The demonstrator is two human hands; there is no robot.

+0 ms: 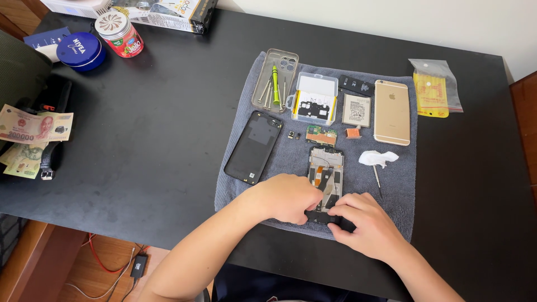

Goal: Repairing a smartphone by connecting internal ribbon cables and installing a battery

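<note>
An opened phone frame (325,168) lies on a grey towel (291,156) with its inner parts showing. My left hand (288,197) rests curled on the frame's lower left corner, fingers pressing its bottom edge. My right hand (362,222) pinches the bottom end of the frame from the right, fingertips meeting the left hand's. What lies under the fingertips is hidden. A black back cover (253,146) lies left of the frame. A small circuit board (321,135) sits just above it.
On the towel: a clear case with screwdrivers (274,80), a plastic parts box (315,98), a battery (356,109), a gold phone (392,112), a white tissue (378,158). A plastic bag (435,86) lies at right. Banknotes (33,126), a blue tin (81,50) and a jar (119,33) are at left.
</note>
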